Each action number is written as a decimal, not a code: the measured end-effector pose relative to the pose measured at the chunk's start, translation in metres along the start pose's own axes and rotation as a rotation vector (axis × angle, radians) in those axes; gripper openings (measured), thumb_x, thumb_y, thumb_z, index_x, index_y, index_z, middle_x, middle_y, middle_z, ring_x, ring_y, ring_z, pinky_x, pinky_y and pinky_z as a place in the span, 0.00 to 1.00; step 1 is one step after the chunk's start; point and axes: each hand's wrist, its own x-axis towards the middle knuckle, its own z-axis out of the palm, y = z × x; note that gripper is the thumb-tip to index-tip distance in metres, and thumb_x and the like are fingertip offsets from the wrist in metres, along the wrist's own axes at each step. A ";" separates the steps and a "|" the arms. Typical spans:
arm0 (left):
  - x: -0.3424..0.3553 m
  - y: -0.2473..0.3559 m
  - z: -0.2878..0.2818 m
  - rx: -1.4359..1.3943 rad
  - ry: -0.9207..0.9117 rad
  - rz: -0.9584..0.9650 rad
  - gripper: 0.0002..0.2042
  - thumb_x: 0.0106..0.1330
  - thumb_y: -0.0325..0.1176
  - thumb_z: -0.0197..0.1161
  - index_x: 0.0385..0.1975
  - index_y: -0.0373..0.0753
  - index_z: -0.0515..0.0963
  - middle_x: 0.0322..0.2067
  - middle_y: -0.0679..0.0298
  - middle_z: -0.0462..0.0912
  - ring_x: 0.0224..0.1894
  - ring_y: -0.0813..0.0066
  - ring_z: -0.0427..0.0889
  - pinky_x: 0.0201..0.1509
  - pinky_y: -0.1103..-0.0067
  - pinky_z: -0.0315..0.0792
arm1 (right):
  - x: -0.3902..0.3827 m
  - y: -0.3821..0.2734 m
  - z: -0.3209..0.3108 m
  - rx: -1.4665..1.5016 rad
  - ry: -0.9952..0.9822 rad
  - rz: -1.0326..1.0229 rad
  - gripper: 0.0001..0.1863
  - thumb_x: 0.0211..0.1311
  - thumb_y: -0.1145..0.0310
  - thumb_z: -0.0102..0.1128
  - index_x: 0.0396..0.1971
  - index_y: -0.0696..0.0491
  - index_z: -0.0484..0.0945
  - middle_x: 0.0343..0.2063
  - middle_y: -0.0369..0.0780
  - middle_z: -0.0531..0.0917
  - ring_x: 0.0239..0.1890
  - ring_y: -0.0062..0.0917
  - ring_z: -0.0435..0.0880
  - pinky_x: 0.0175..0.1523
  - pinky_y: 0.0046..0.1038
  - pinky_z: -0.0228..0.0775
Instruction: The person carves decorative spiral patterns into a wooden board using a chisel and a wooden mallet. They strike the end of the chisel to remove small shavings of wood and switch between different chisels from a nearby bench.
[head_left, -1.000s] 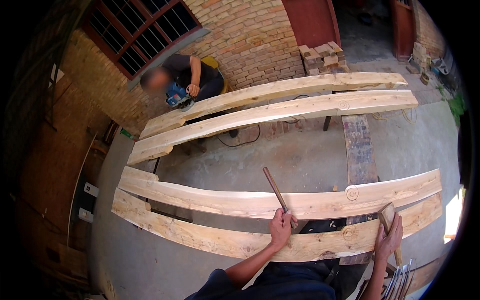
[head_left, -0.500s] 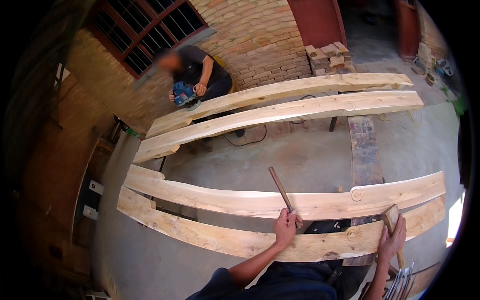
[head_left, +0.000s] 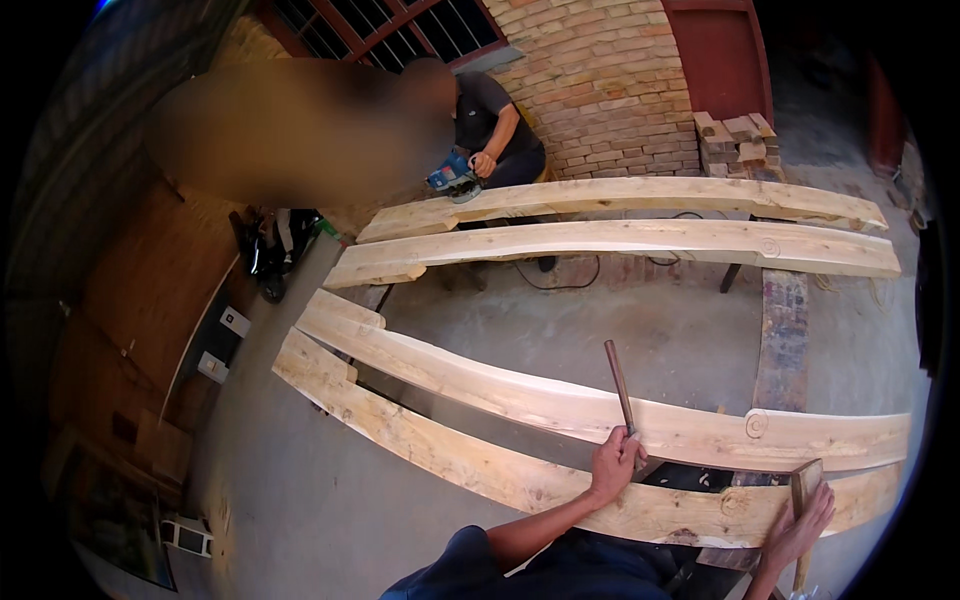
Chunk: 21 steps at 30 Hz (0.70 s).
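My left hand (head_left: 617, 467) is closed around a long, thin brown chisel (head_left: 620, 385), whose upper end points up and slightly left; its lower tip is hidden. The hand is over the edge of a long pale wooden beam (head_left: 700, 432) with a carved spiral. In my right hand (head_left: 806, 524) is a wooden mallet (head_left: 802, 484), with its block head up and its handle running down below the palm. The mallet is over the right part of the nearest beam (head_left: 440, 452), which also bears a carved spiral. I cannot tell whether the mallet touches the wood.
Across from me, a co-worker (head_left: 495, 125) sits holding a blue power tool (head_left: 455, 178) at the end of two more beams (head_left: 600, 243). A narrow worn plank (head_left: 783, 340) runs between the pairs of beams. Stacked wood blocks (head_left: 738, 145) stand by the brick wall.
The whole view has swung left, so the beams and the co-worker appear farther right and lower. Both hands keep their hold on the chisel and the mallet.
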 end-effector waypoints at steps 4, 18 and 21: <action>-0.001 -0.007 -0.003 -0.013 -0.010 0.018 0.10 0.85 0.35 0.57 0.44 0.35 0.77 0.28 0.65 0.87 0.28 0.83 0.85 0.32 0.81 0.75 | -0.026 -0.040 -0.010 0.067 -0.090 -0.140 0.36 0.68 0.74 0.65 0.76 0.60 0.69 0.74 0.55 0.74 0.79 0.54 0.67 0.84 0.54 0.54; 0.021 0.030 0.020 -0.142 -0.029 -0.002 0.07 0.87 0.34 0.53 0.47 0.37 0.71 0.32 0.57 0.88 0.32 0.74 0.86 0.41 0.77 0.79 | -0.064 -0.142 -0.051 0.717 -0.323 -0.131 0.07 0.61 0.67 0.78 0.37 0.49 0.90 0.38 0.36 0.92 0.44 0.30 0.92 0.51 0.33 0.88; 0.031 0.041 0.053 -0.210 -0.125 0.032 0.10 0.87 0.40 0.55 0.47 0.39 0.71 0.34 0.58 0.87 0.32 0.71 0.87 0.41 0.75 0.82 | -0.055 -0.114 -0.060 0.661 -0.212 0.001 0.09 0.56 0.72 0.78 0.37 0.52 0.90 0.37 0.38 0.91 0.43 0.32 0.92 0.50 0.34 0.88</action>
